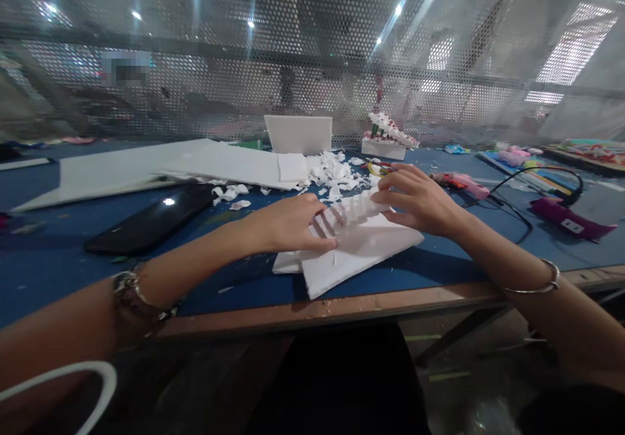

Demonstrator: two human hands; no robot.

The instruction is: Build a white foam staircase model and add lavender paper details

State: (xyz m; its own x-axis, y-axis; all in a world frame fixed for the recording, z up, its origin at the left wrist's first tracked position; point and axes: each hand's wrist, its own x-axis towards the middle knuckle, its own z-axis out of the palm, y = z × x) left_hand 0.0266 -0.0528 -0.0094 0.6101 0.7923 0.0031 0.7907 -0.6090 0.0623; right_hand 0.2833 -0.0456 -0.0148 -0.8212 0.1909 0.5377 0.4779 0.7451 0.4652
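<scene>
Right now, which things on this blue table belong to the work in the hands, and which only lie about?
In use: left hand, right hand, white foam staircase, foam board piece under it.
Lying about: black phone, large foam sheets, foam scraps, pink glue gun, purple power strip, decorated foam model.

One left hand, one right hand, one ridged foam piece, one black phone, one pink glue gun, one heap of foam scraps
</scene>
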